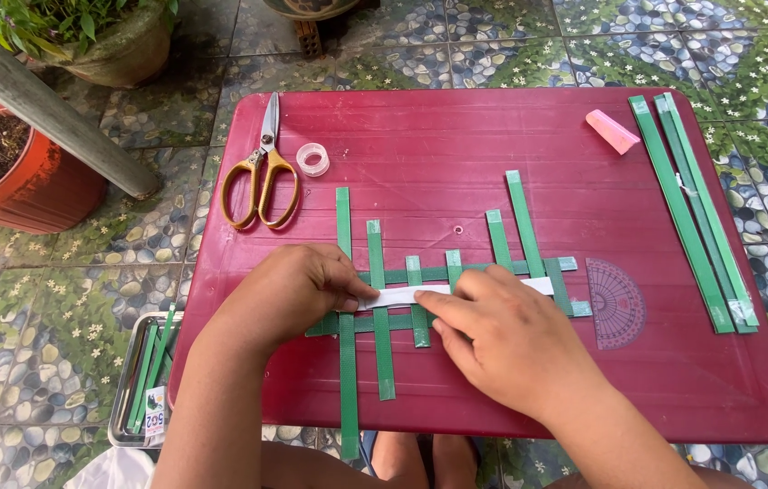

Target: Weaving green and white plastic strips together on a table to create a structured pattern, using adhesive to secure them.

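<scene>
A lattice of green plastic strips (382, 308) lies on a dark red table (456, 154); several upright strips cross two horizontal ones. A white strip (402, 295) runs across the lattice between the horizontal greens. My left hand (298, 292) presses down on the left end of the white strip, thumb and fingers pinching it. My right hand (502, 335) rests on the middle of the lattice, its index finger lying along the white strip and covering part of it.
Yellow-handled scissors (262, 177) and a clear tape roll (313, 159) lie at the table's left back. A pink eraser (612, 131) and spare green strips (696, 213) sit at the right. A transparent protractor (618, 303) lies beside the lattice. A metal tray (126, 398) and plant pots stand on the floor.
</scene>
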